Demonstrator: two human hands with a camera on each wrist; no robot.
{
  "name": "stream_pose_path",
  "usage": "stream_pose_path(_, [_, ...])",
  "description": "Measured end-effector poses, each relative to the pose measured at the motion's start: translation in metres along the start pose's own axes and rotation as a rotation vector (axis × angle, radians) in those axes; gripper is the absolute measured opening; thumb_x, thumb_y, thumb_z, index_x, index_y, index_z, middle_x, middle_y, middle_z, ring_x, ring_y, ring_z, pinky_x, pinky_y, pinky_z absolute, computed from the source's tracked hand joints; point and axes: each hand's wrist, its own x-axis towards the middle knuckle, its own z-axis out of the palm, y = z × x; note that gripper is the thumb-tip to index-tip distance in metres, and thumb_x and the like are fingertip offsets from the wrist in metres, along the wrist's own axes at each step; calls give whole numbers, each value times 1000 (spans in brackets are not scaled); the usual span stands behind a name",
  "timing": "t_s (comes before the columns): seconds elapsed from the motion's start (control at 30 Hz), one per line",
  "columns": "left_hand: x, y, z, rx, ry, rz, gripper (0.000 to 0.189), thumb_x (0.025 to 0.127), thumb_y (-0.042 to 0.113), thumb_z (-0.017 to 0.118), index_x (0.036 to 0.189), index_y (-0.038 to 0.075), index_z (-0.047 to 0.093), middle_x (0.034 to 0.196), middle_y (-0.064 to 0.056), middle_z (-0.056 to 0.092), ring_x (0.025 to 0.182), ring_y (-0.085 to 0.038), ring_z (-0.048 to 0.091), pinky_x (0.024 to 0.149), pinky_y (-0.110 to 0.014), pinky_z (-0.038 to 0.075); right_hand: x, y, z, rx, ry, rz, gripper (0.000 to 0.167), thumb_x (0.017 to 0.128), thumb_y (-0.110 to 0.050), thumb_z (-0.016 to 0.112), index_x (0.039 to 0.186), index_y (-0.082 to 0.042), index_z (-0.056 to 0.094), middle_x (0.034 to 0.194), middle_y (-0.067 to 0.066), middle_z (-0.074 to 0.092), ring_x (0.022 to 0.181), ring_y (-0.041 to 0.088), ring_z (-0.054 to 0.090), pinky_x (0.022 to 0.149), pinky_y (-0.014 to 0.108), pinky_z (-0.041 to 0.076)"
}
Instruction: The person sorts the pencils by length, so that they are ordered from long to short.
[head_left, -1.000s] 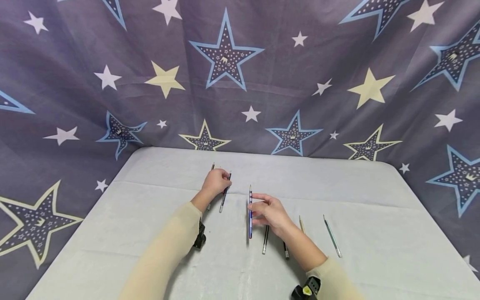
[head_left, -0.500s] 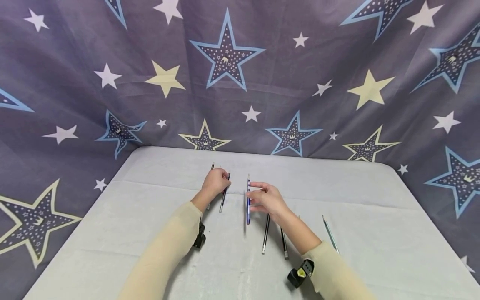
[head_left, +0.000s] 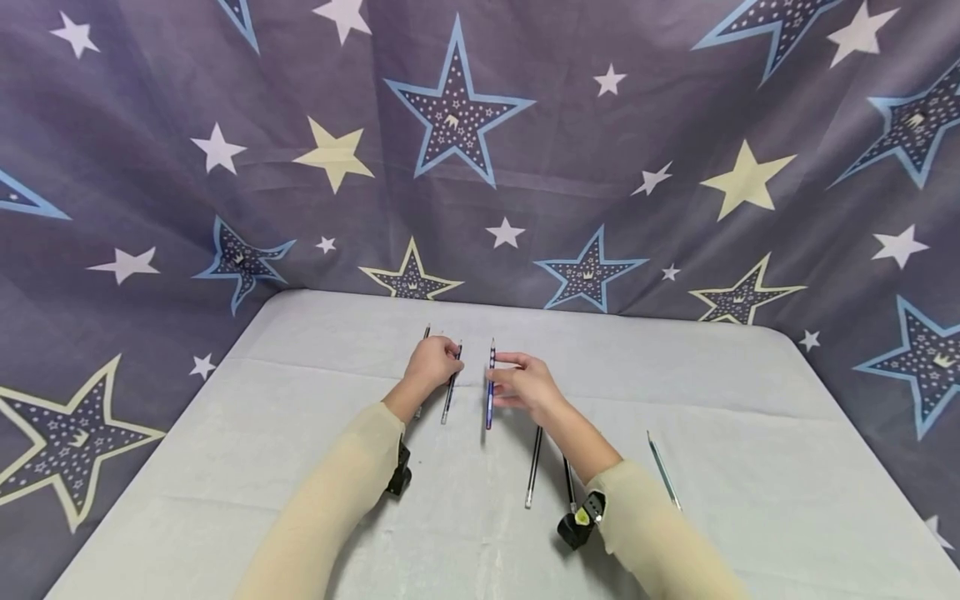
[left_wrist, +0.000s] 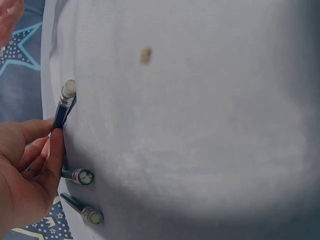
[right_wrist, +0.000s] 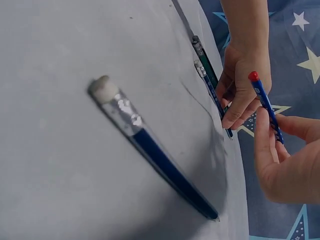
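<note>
Narrow lane here between the dark pencil (head_left: 449, 400) in the left hand (head_left: 432, 365) and the blue pencil (head_left: 490, 408); rightward, the right forearm (head_left: 585, 433) and two black pencils (head_left: 533, 471) block.

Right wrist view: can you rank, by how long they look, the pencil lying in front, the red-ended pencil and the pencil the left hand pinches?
1. Front pencil: clearly longest, though nearness may exaggerate that.
2. Red-ended pencil and pinched pencil: too alike to rank, with the red-ended one partly covered.

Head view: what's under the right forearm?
Part of a dark pencil shows at the left edge of the right forearm; its far end is covered. Anything else underneath can't be seen.
</note>
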Motion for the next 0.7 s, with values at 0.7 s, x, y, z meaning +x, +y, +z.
stream_pose_path(0.7, [2,-3,4,39,35,22,20,81,11,69,99,2,67,83,-7,67,73,-17,59,73,-32,50,20,5,25,-6,22,6,42,84,-2,65,124,-4,55,73,2,58,57,11,58,53,23,56])
